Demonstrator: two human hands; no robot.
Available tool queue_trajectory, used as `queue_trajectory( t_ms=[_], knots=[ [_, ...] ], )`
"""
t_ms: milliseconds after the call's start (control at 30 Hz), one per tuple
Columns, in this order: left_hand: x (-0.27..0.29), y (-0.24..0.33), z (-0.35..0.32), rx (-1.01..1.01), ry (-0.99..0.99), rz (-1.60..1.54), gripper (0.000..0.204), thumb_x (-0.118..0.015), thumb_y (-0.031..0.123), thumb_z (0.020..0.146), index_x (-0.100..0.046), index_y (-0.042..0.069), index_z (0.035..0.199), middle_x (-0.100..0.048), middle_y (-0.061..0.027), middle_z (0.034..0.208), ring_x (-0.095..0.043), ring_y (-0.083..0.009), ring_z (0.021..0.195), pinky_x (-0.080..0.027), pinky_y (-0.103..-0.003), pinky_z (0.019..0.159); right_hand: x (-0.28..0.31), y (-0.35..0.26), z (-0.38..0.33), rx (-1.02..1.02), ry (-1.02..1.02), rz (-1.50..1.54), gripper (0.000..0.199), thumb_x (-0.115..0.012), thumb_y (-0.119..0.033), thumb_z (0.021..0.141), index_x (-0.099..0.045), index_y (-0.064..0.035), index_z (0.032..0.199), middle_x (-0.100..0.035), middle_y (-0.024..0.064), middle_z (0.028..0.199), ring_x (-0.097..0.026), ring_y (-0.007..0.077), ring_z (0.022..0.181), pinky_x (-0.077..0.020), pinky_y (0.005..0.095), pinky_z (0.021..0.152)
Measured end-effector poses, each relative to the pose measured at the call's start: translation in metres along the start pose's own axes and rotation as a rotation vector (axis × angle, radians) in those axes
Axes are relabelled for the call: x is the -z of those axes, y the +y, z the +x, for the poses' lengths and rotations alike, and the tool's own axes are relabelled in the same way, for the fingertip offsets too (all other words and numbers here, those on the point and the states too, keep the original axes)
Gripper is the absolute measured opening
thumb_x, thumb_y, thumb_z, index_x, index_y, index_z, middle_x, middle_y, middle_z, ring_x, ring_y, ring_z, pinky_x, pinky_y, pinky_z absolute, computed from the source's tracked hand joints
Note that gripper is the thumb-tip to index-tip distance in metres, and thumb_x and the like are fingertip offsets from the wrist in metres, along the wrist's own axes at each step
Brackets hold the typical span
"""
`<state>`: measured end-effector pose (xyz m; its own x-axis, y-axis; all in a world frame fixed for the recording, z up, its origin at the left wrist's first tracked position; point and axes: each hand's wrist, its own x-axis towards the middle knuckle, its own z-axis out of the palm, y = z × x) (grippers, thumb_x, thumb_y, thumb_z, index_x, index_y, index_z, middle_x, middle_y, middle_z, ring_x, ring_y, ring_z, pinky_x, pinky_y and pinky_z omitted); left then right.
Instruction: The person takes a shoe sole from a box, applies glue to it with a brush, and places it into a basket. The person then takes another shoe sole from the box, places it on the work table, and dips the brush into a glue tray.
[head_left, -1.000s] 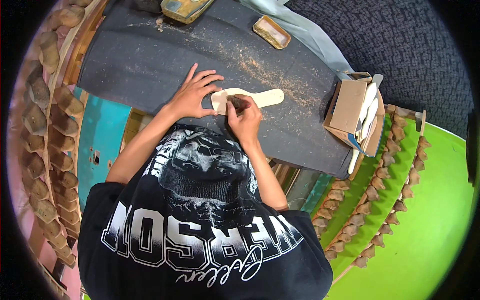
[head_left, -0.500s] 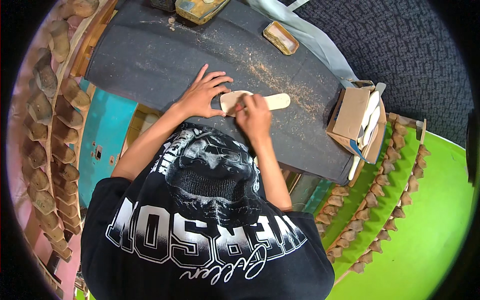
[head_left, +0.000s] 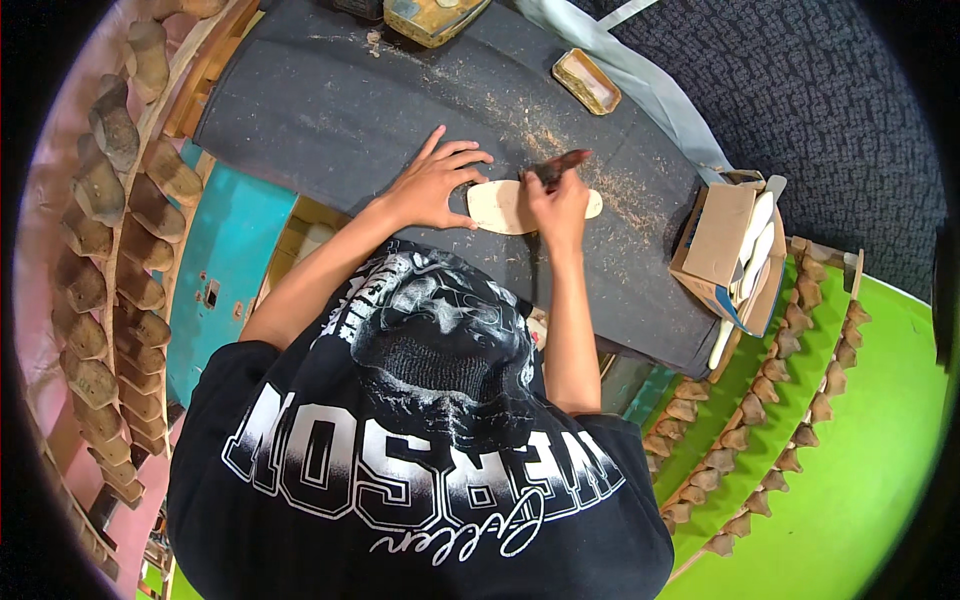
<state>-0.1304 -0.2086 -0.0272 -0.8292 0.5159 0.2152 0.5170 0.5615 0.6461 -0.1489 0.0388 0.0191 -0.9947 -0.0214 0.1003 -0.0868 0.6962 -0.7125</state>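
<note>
Insole (head_left: 500, 207), pale & flat, lies lengthwise near mid-desk, closer to the near edge of the dark-cloth-covered desk (head_left: 330, 120) than to its far edge. L hand (head_left: 430, 192): fingers spread & released, thumb and index by the insole's L end; can't tell how hard they press. R hand (head_left: 560, 210): over insole's middle-R part, fingers curled, grasping a dark tool w/ reddish end (head_left: 562, 165) that sticks up toward the far R; can't tell if the tool touches the insole.

Fine shavings (head_left: 540, 135) scattered b/w insole & far edge. Rectangular dish w/ yellowish-brown rim (head_left: 587, 82) by the far edge; yellowish container (head_left: 435, 25) farther L, same side. Cardboard box (head_left: 718, 225) w/ long whitish pieces (head_left: 757, 230) at the desk's R edge, just above the near R corner. Brown shoe lasts (head_left: 115, 125) racked in rows past the L edge.
</note>
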Motion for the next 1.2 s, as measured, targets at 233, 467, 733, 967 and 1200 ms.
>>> queue_trajectory(
  t_ms=[233,467,733,967,1200],
  knots=[
    [-0.007,-0.012,-0.002,-0.037,0.042,0.053,0.065,-0.095,0.048,0.065,-0.076,0.014,0.117,-0.059,-0.0012,0.152,-0.043,-0.0264,0.153,-0.011,-0.065,0.132,-0.038,-0.047,-0.055,0.363,-0.14,-0.082,0.021,-0.075,-0.004,0.085,-0.068,-0.002,0.104,-0.067,0.0174,0.085,-0.068,0.0406,0.083,-0.0561,0.0486,0.077],
    [-0.004,-0.003,0.001,-0.017,0.023,0.005,0.067,-0.095,0.052,0.066,-0.075,0.015,0.118,-0.059,0.0001,0.153,-0.042,-0.0274,0.153,-0.01,-0.066,0.133,0.0,-0.015,-0.001,-0.111,-0.079,0.018,0.023,-0.084,-0.015,0.086,-0.072,0.0029,0.096,-0.072,0.0152,0.075,-0.068,0.0209,0.065,-0.0524,0.0373,0.062],
    [-0.001,-0.004,0.0,0.0,0.025,0.009,0.065,-0.095,0.052,0.066,-0.077,0.014,0.117,-0.06,0.0,0.152,-0.043,-0.0256,0.153,-0.01,-0.065,0.133,-0.025,-0.023,-0.05,0.124,-0.107,0.083,0.018,-0.076,-0.007,0.09,-0.068,-0.0001,0.104,-0.074,0.0208,0.097,-0.075,0.0402,0.093,-0.0581,0.0477,0.083],
    [-0.002,-0.002,0.002,0.0,0.018,0.001,0.065,-0.096,0.05,0.065,-0.078,0.016,0.119,-0.06,0.0,0.152,-0.043,-0.0254,0.153,-0.01,-0.064,0.133,-0.002,-0.003,-0.037,-0.084,0.034,0.183,0.026,-0.084,-0.02,0.088,-0.077,0.002,0.098,-0.075,0.0126,0.078,-0.069,0.0212,0.067,-0.0542,0.0374,0.065],
    [-0.002,-0.001,0.002,0.037,-0.024,0.006,0.068,-0.097,0.048,0.064,-0.076,0.017,0.12,-0.058,0.0011,0.154,-0.041,-0.026,0.154,-0.009,-0.064,0.134,0.042,0.026,-0.013,-0.077,0.166,-0.074,0.021,-0.079,-0.008,0.091,-0.07,0.0039,0.106,-0.079,0.0188,0.093,-0.079,0.0241,0.083,-0.0605,0.0391,0.074]
  ],
)
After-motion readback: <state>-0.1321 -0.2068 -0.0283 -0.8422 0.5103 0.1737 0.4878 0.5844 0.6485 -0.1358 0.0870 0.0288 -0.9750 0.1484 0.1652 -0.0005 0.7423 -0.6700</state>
